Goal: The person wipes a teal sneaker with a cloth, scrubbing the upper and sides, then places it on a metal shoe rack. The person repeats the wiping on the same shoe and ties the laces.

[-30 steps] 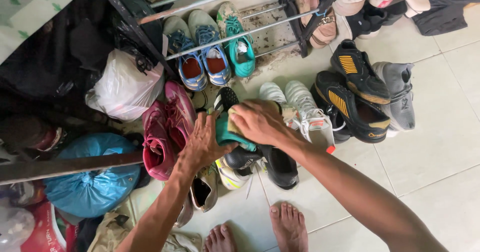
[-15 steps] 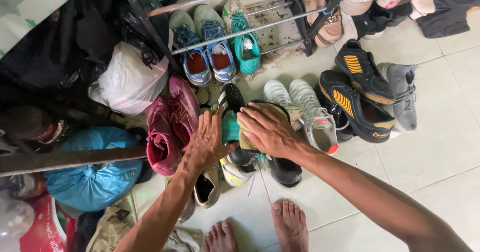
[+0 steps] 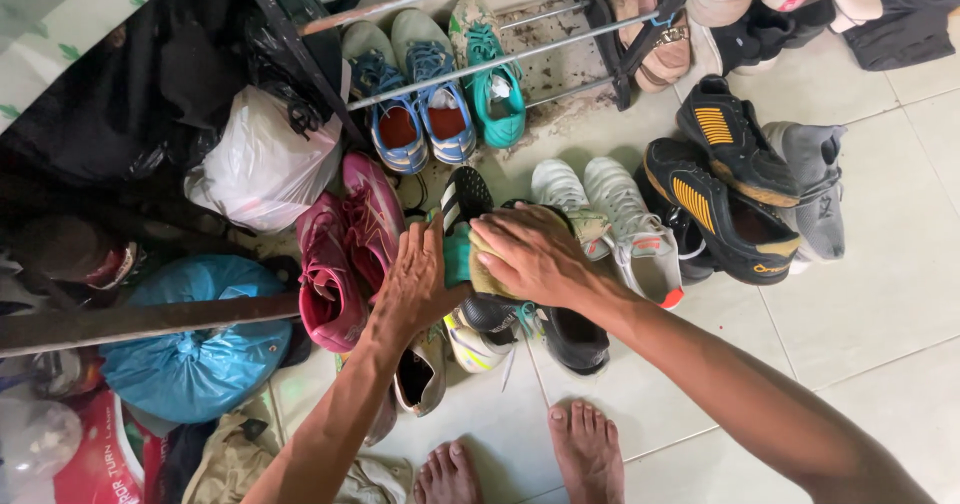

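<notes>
A black and teal shoe (image 3: 463, 222) lies on the tiled floor among other shoes. My left hand (image 3: 418, 279) rests flat against its left side, fingers spread, steadying it. My right hand (image 3: 530, 254) presses a yellowish cloth (image 3: 487, 276) down on the shoe's top; most of the cloth is hidden under the palm. Another black shoe (image 3: 575, 339) lies just below my right wrist. A pair of pink shoes (image 3: 345, 249) sits left of my left hand, and a pair of white sneakers (image 3: 615, 214) sits right of my right hand.
A metal shoe rack (image 3: 480, 59) at the top holds blue and teal shoes. Black-and-yellow shoes (image 3: 725, 184) and a grey shoe (image 3: 815, 189) lie to the right. A white bag (image 3: 260, 169) and blue bag (image 3: 190, 339) are left. My bare feet (image 3: 530, 459) stand below.
My right hand with the cloth has slid a little down and back over the shoe. My left hand has flattened against the shoe's side. The view shifted slightly.
</notes>
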